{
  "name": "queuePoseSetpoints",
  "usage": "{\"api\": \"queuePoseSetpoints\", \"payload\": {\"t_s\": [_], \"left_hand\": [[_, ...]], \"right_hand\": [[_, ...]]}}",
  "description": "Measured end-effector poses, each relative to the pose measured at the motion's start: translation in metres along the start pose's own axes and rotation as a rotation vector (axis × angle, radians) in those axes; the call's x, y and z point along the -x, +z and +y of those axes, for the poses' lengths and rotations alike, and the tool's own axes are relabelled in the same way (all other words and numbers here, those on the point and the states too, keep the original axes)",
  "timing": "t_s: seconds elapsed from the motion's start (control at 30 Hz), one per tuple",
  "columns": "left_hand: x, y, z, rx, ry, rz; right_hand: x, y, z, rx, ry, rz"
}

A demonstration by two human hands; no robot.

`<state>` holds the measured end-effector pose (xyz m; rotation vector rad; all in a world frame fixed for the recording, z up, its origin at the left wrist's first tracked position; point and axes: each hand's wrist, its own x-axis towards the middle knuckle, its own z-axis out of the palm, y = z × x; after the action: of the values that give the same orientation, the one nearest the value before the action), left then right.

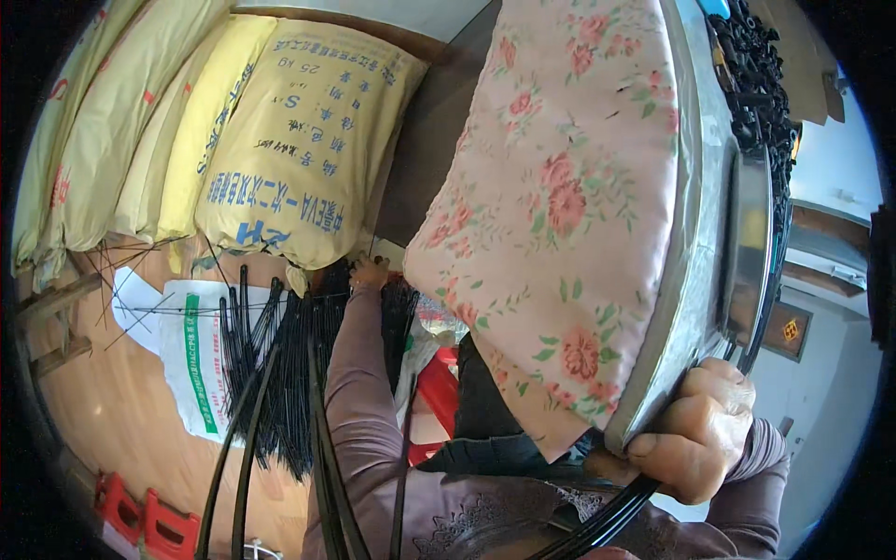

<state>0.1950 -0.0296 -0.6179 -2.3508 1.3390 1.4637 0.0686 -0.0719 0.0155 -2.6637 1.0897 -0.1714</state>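
Note:
My right hand (700,429), at the lower right, is closed around a bundle of thin black strips (607,518). The strips run down to the lower edge, by my purple top. This hand is beside the corner of a table draped with a pink floral cloth (560,205). My left hand (370,272) reaches down to the far end of a pile of long black strips (289,392) on the floor. Its fingers look curled, but they are small and partly hidden, so what they hold is unclear. More long strips rise across the lower left, near my left sleeve.
Full yellow sacks (299,140) stand along the far left. A white printed sack (191,355) lies under the strips. Red plastic stools (168,527) are at the lower left, and a red object (437,397) shows below the cloth. Black parts (751,75) are heaped at the upper right.

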Motion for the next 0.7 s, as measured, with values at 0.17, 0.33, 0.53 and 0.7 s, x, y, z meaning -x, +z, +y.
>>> {"api": "queuePoseSetpoints", "payload": {"t_s": [0.17,0.33,0.53,0.7], "left_hand": [[0.005,-0.008,0.017,-0.081,-0.061,-0.182],[0.007,-0.01,0.008,-0.13,0.005,-0.143],[-0.001,-0.011,0.0,0.158,0.142,-0.205],[-0.013,-0.025,-0.011,0.462,0.266,-0.485]], "right_hand": [[-0.001,0.006,0.004,0.001,-0.05,0.051],[-0.005,0.003,0.0,0.012,-0.052,0.093],[-0.003,0.007,0.006,0.012,-0.06,0.098],[0.0,0.009,0.003,0.037,-0.025,0.155]]}}
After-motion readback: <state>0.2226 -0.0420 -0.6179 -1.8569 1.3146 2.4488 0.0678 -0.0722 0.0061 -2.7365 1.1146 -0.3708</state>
